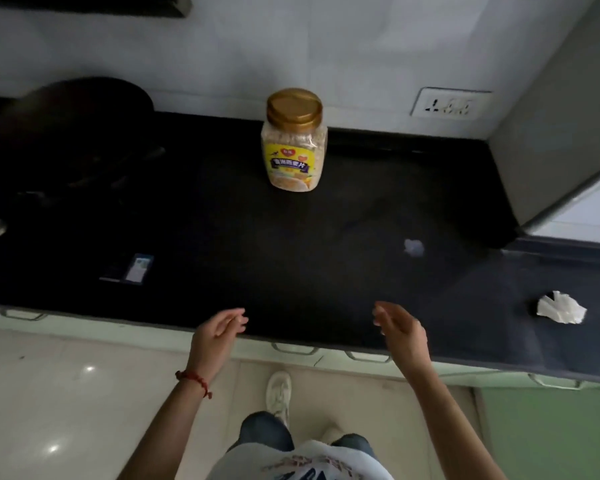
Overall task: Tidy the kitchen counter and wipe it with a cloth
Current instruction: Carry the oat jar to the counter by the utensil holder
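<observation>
Both grips empty at the bench's front edge

My left grip [222, 329] and right grip [397, 327] hover with fingers loosely apart, holding nothing. The crumpled tissue [561, 307] lies near the bench's [291, 244] right end: light, soft, pinch it anywhere. The oat jar [294, 140] stands by the back edge, probably heavy and smooth; grasp its body.

The black kitchen counter [291, 265] runs left to right along a white wall. A clear plastic jar [294, 143] with a gold lid and yellow label stands upright at its far middle. A crumpled white tissue [561, 308] lies near right; a smaller pale scrap [413, 247] lies right of centre
</observation>
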A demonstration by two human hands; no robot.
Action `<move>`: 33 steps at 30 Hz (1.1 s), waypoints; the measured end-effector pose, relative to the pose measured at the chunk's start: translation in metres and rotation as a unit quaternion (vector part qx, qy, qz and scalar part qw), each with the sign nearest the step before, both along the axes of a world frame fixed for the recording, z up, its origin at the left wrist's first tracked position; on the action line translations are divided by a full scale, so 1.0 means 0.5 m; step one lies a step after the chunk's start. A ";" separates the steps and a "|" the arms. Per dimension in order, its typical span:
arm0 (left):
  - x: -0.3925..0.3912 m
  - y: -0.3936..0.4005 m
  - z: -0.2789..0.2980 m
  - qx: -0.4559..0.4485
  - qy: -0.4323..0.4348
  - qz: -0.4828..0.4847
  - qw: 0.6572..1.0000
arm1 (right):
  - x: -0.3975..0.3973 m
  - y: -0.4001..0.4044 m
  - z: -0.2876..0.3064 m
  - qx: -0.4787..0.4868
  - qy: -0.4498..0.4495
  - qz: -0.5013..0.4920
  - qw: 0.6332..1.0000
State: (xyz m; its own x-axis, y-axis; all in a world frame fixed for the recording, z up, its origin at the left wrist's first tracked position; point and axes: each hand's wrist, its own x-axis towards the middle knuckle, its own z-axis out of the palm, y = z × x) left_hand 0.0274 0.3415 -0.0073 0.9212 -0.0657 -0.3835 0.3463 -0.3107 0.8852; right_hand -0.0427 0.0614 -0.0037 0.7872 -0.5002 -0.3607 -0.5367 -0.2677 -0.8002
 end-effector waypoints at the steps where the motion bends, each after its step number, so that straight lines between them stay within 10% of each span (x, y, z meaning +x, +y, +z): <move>1: 0.030 0.001 0.004 -0.004 -0.006 0.005 1.000 | 0.028 0.005 0.001 0.002 -0.001 -0.003 1.000; 18: 0.549 -0.142 0.017 0.077 -0.081 -0.047 0.993 | 0.525 -0.010 0.036 0.031 -0.075 0.037 0.996; 33: 0.704 -0.221 -0.004 -0.046 -0.043 -0.159 0.985 | 0.705 -0.043 -0.020 0.100 -0.125 0.161 0.974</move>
